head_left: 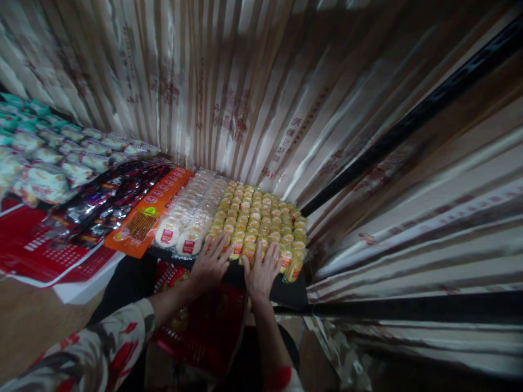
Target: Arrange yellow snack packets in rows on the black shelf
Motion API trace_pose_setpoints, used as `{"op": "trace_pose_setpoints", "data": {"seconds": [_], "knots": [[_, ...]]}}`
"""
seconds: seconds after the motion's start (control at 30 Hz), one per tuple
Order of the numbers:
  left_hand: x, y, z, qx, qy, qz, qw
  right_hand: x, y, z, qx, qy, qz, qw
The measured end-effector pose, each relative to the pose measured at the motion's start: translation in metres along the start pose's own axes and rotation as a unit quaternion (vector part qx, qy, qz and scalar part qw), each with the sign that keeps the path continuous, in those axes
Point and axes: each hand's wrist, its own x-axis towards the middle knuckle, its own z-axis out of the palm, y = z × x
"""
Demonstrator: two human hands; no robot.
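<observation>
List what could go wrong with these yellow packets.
The left hand and right hand rest on the front of the yellow packets; pressing might crush some. These lie near the edge of the dark shelf, so a pull could drop them. The white packs alongside might get nudged.

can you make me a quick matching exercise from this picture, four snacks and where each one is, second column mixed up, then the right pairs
Column one
1. yellow packets
2. orange packet
3. white round packs
4. green packets

Column two
a. between the orange packet and the yellow packets
b. at the far left of the picture
c. under the fingertips of the left hand and right hand
d. between the dark packets and the white round packs

Right pairs
1-c, 2-d, 3-a, 4-b
</observation>
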Motion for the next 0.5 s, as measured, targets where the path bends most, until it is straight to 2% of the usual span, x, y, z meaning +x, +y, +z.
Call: {"op": "trace_pose_setpoints", "data": {"seconds": [0.17, 0.23, 0.33, 0.4, 0.43, 0.5], "knots": [[-0.007, -0.004, -0.007, -0.037, -0.022, 0.014, 0.999, -0.008, -0.007, -0.015, 0.025, 0.030, 0.006, 0.999], [-0.018, -0.006, -0.010, -0.058, -0.024, 0.041, 0.997, -0.020, -0.013, -0.024, 0.075, 0.044, -0.001, 0.996], [-0.049, -0.010, -0.015, -0.111, -0.051, 0.095, 0.988, -0.050, -0.028, -0.032, 0.171, 0.044, -0.018, 0.984], [-0.075, -0.013, -0.014, -0.149, -0.102, 0.119, 0.976, -0.075, -0.040, -0.028, 0.218, -0.005, -0.021, 0.976], [-0.088, -0.013, -0.011, -0.164, -0.137, 0.123, 0.969, -0.087, -0.047, -0.023, 0.230, -0.050, -0.018, 0.972], [-0.111, -0.014, 0.001, -0.184, -0.199, 0.086, 0.959, -0.107, -0.058, -0.008, 0.229, -0.179, 0.001, 0.957]]}}
